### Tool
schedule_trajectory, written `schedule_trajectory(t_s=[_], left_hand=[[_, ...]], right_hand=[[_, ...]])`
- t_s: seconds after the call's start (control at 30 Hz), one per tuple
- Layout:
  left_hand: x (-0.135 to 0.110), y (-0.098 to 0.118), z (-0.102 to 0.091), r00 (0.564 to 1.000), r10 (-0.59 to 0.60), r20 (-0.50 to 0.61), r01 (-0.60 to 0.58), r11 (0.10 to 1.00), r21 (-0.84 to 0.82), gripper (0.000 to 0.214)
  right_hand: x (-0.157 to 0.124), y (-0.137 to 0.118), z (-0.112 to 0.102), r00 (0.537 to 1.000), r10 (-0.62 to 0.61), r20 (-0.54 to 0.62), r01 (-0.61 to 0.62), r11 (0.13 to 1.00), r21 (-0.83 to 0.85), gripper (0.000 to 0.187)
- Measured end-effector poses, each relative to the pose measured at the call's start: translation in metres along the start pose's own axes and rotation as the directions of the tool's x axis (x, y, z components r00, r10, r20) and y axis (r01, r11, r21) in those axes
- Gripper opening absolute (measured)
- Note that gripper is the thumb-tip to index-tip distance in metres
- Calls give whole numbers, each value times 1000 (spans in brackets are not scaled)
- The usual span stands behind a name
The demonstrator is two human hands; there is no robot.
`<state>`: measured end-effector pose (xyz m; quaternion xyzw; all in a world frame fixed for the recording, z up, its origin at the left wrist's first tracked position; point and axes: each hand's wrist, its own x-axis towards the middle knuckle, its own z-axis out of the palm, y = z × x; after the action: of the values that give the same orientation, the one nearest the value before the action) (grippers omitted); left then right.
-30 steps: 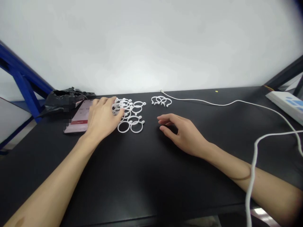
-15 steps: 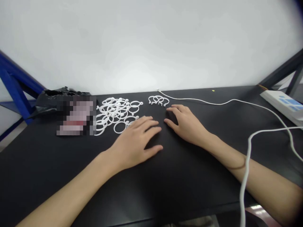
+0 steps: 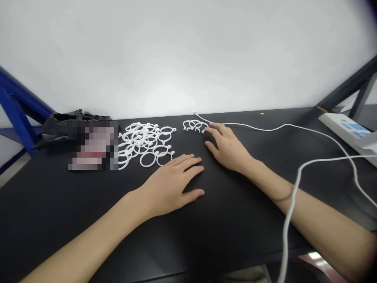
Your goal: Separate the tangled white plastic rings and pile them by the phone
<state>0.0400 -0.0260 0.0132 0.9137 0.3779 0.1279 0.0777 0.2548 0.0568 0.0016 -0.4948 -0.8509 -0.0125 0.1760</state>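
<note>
My left hand [image 3: 169,182] is held palm down over the black tabletop [image 3: 188,232], fingers stretched and thumb apart, holding nothing. Just beyond its knuckles lies a loose pile of white plastic rings [image 3: 144,139], each with a small round knob. Farther right, my right hand [image 3: 228,147] is open too, thumb and fingers spread. Its fingertips reach the right end of a small overlapping row of white open rings [image 3: 193,125] near the wall. Whether they touch the rings I cannot tell.
At the left lie a pixelated packet [image 3: 94,145] and a crumpled black plastic bag [image 3: 55,125]. A thin white cable [image 3: 262,129] runs along the back; a thicker white cable [image 3: 291,204] passes over my right forearm. A white device with blue panels [image 3: 350,125] stands at the right.
My right hand has moved slightly left and farther forward, to the small row of rings. My left hand has come slightly nearer to me, uncovering more of the pile. The view has shifted slightly.
</note>
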Motion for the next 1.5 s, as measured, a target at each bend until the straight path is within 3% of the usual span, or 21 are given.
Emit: schedule_trajectory(t_s=[0.13, 0.4, 0.53, 0.6, 0.73, 0.83, 0.93, 1.0, 1.13, 1.23, 1.33, 1.5], left_hand=[[-1, 1, -1, 1000, 5, -17, -5, 1000, 2, 47], [-3, -2, -1, 998, 33, -61, -31, 999, 28, 41], [-1, -5, 0, 983, 3, -186, 9, 998, 62, 31], [0, -5, -1, 958, -47, -284, 76, 993, 91, 34], [2, -4, -2, 910, -80, -406, 153, 977, 150, 40], [4, -2, -1, 871, -92, -483, 183, 972, 145, 32], [4, -1, -1, 793, -134, -594, 238, 966, 99, 25], [3, -2, -1, 778, -135, -613, 254, 961, 111, 28], [2, -7, 1, 840, -63, -538, 201, 958, 202, 37], [3, -9, 3, 862, -63, -503, 175, 968, 179, 32], [4, -8, 3, 869, -78, -489, 173, 973, 152, 31], [2, -4, 3, 882, -124, -455, 183, 979, 87, 45]], right_hand=[[6, 5, 4, 997, -69, 30, 67, 995, 68, 48], [5, -1, -5, 999, 19, -41, -21, 998, -53, 28], [0, -10, -15, 998, 14, -69, 0, 981, 195, 15], [-4, -19, -20, 998, 35, -53, -9, 903, 430, 13], [-15, -42, -28, 990, 94, 102, -138, 615, 776, 15], [-20, -53, -30, 977, 92, 193, -214, 423, 880, 14], [-21, -55, -31, 970, 90, 224, -242, 353, 904, 15], [-20, -53, -30, 969, 81, 232, -245, 351, 904, 17], [-18, -50, -28, 972, 55, 230, -233, 380, 895, 22], [-19, -50, -27, 979, 86, 185, -202, 542, 816, 25], [-20, -50, -27, 995, 91, 38, -92, 724, 684, 18], [-22, -48, -30, 992, -123, -29, 114, 767, 631, 19]])
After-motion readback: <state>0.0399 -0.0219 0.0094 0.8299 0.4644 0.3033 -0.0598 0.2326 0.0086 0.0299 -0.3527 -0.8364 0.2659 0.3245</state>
